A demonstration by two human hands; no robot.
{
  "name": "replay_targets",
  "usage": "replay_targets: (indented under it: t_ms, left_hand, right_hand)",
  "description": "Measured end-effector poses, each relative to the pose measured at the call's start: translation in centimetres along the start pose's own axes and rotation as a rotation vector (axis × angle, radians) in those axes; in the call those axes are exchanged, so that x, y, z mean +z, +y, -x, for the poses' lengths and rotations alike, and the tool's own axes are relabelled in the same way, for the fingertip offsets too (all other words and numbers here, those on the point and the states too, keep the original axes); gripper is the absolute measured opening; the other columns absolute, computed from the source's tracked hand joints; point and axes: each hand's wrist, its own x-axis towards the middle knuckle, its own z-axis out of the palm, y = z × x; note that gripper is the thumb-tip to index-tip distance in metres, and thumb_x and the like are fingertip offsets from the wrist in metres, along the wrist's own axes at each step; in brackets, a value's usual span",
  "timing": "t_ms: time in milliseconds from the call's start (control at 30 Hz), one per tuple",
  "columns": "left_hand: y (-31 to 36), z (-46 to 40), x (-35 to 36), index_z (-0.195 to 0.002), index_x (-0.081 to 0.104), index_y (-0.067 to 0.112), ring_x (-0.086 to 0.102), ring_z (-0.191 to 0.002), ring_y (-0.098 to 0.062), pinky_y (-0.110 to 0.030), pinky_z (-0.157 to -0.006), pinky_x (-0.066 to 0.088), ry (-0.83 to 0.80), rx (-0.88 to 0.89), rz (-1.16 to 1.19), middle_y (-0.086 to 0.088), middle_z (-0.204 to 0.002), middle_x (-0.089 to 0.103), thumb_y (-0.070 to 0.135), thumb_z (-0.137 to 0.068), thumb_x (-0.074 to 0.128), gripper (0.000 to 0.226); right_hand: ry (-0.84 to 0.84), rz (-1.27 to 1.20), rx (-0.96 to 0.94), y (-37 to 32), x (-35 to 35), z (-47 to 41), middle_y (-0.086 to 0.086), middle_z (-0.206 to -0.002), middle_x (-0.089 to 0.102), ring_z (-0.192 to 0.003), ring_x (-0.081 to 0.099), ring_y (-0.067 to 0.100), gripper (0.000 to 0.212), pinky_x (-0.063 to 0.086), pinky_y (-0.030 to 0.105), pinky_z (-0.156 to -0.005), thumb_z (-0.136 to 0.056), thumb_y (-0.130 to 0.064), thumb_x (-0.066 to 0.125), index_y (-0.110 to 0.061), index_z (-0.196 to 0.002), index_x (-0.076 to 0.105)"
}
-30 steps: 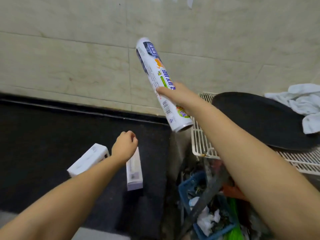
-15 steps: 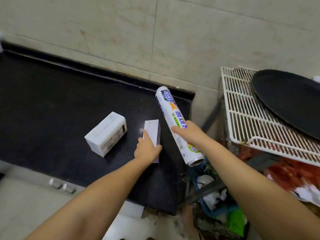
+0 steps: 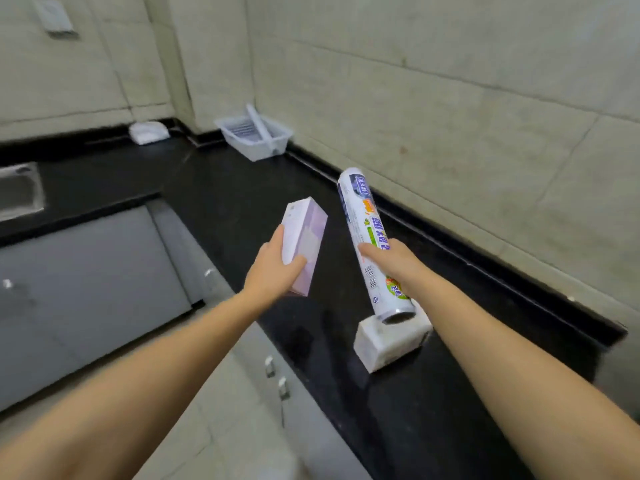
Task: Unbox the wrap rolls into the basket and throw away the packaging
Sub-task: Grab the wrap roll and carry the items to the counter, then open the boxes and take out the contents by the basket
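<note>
My right hand grips a printed white wrap roll around its middle, holding it tilted above the black counter. My left hand holds a pale purple and white box lifted off the counter. A second white box lies on the counter just under the roll's lower end. A clear plastic basket stands far back in the counter's corner against the wall, with one long pale roll leaning inside it.
A steel sink is set into the counter at the far left. A folded white cloth lies by the back wall. Grey cabinet fronts run below the counter's edge.
My view has swung left, away from the wire rack and bin, toward the counter corner. My left hand has picked the purple box up off the counter. The right hand still carries the roll.
</note>
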Motion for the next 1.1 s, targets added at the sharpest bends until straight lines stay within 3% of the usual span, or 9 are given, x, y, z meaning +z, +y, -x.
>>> replay_targets:
  t_ms: [167,300,467,567,700,867,1100]
  left_hand:
    - [-7.9,-3.5,-9.4,-0.138,0.026,0.032,0.056,-0.105,-0.028,-0.050,-0.085,0.054,0.089,-0.075,-0.052,-0.007,-0.121,0.055,0.035,-0.081,0.051,0.062]
    - [-13.2,-7.8,-16.7,-0.135,0.029,0.032,0.057,-0.099,-0.029,-0.048,-0.085,0.053,0.088,-0.114,-0.124,-0.009,-0.117,0.057,0.035,-0.075,0.046,0.063]
    - [-18.0,-15.7,-23.0,-0.137,0.026,0.030,0.056,-0.103,-0.029,-0.050,-0.086,0.053,0.038,-0.108,-0.197,-0.011,-0.121,0.054,0.034,-0.083,0.048,0.059]
    - [-20.3,-20.5,-23.8,-0.139,0.023,0.031,0.056,-0.104,-0.029,-0.048,-0.085,0.055,-0.012,-0.113,-0.214,-0.010,-0.123,0.052,0.037,-0.082,0.048,0.062]
    - [-23.3,-28.0,-23.5,-0.138,0.023,0.031,0.056,-0.100,-0.029,-0.046,-0.085,0.053,-0.082,-0.104,-0.255,-0.010,-0.121,0.053,0.038,-0.079,0.048,0.065]
    - [-25.9,-38.4,-23.0,-0.138,0.019,0.033,0.054,-0.091,-0.025,-0.038,-0.076,0.049,-0.171,-0.056,-0.326,-0.002,-0.107,0.048,0.041,-0.071,0.046,0.073]
    - [-28.2,-49.3,-22.1,-0.142,0.015,0.034,0.055,-0.098,-0.026,-0.042,-0.080,0.051,-0.355,-0.014,-0.425,-0.009,-0.119,0.050,0.040,-0.075,0.052,0.076]
  right_hand:
    - [-0.139,0.097,-0.042,-5.2,11.3,-6.0,0.007,-0.095,0.067,-0.077,0.067,0.022,0.051,0.049,0.028,-0.057,-0.073,-0.049,0.067,-0.015,-0.108,0.053]
    - [-0.134,0.075,-0.041,-8.8,19.7,-10.7,0.004,-0.091,0.064,-0.074,0.066,0.019,0.053,0.047,0.026,-0.053,-0.073,-0.052,0.066,-0.014,-0.107,0.052]
    - [-0.117,0.073,0.051,-11.8,27.3,-15.8,0.004,-0.093,0.062,-0.079,0.066,0.022,0.057,0.051,0.032,-0.059,-0.073,-0.060,0.062,-0.016,-0.107,0.047]
    - [-0.073,0.143,0.061,-12.3,29.1,-19.6,0.006,-0.099,0.062,-0.082,0.064,0.022,0.060,0.049,0.031,-0.061,-0.077,-0.061,0.057,-0.012,-0.112,0.047]
    - [0.028,0.230,0.092,-12.9,30.2,-26.3,0.014,-0.116,0.059,-0.095,0.060,0.029,0.064,0.047,0.035,-0.077,-0.085,-0.058,0.047,-0.004,-0.121,0.045]
    - [0.099,0.308,0.151,-13.5,31.5,-35.1,0.018,-0.128,0.054,-0.107,0.057,0.032,0.064,0.041,0.031,-0.079,-0.091,-0.054,0.039,-0.001,-0.127,0.040]
    - [0.188,0.526,0.248,-15.0,33.0,-42.4,0.022,-0.127,0.051,-0.112,0.053,0.038,0.058,0.043,0.040,-0.089,-0.093,-0.053,0.036,-0.002,-0.121,0.040]
